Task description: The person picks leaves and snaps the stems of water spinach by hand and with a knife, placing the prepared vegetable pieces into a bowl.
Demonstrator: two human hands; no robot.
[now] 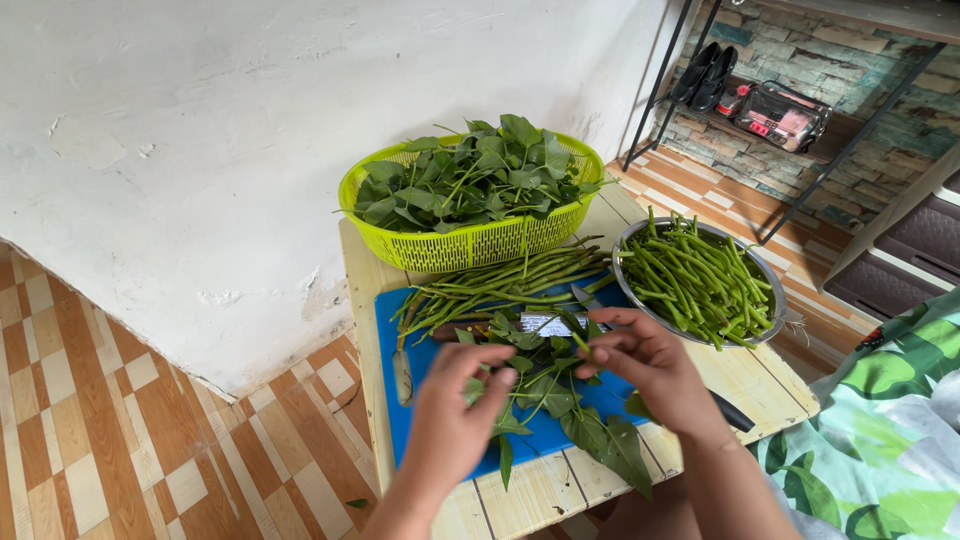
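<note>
Hands picking leafy greens (545, 395) over blue board (400, 330).
Left hand (450, 410) and right hand (640, 360) pinch limp, light stems; best gripped on the firmer stalk just beyond the fingertips.

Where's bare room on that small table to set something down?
Bare wood only at the near right corner of the table, below the metal bowl, and a near-edge strip. Green basket, stems, cutting board and both hands crowd the rest.

Left hand (452, 405) and right hand (645, 365) close together, fingers pinched
</note>
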